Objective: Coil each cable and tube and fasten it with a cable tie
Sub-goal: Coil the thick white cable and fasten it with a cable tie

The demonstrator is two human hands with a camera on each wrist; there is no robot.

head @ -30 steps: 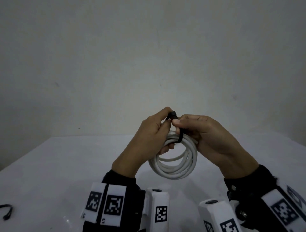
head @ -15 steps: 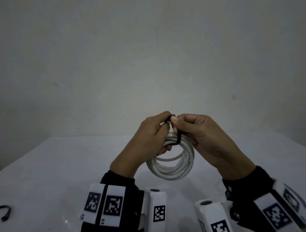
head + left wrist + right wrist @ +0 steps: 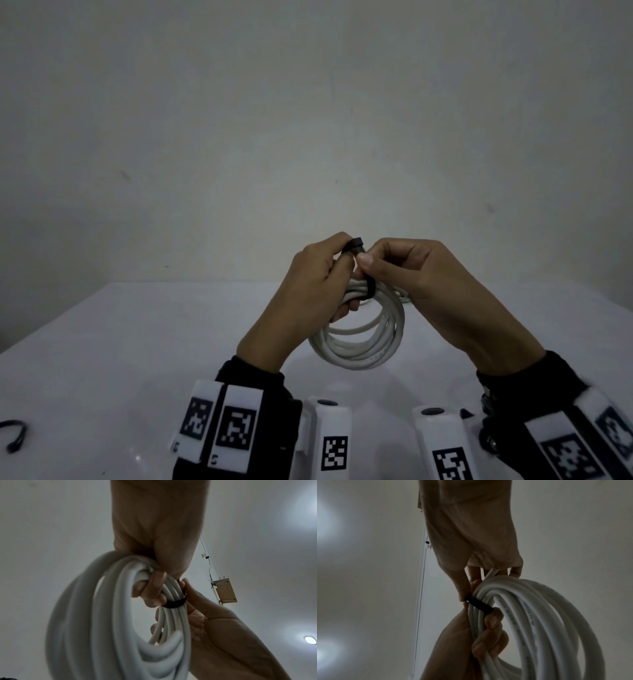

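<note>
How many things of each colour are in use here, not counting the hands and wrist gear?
White: 1, the coiled white cable.
Black: 2, the black cable tie around the coil and a spare black cable tie on the table.
Total: 3.

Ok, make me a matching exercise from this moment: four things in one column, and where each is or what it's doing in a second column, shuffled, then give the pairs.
Things
1. white cable coil
2. black cable tie
3. spare black tie
4. left hand

States
A. lies alone on the table at the far left
B. wraps around the bundled loops
C. hangs in loops between the two hands
D. pinches the tie's end at the top

Pairs: 1-C, 2-B, 3-A, 4-D
</note>
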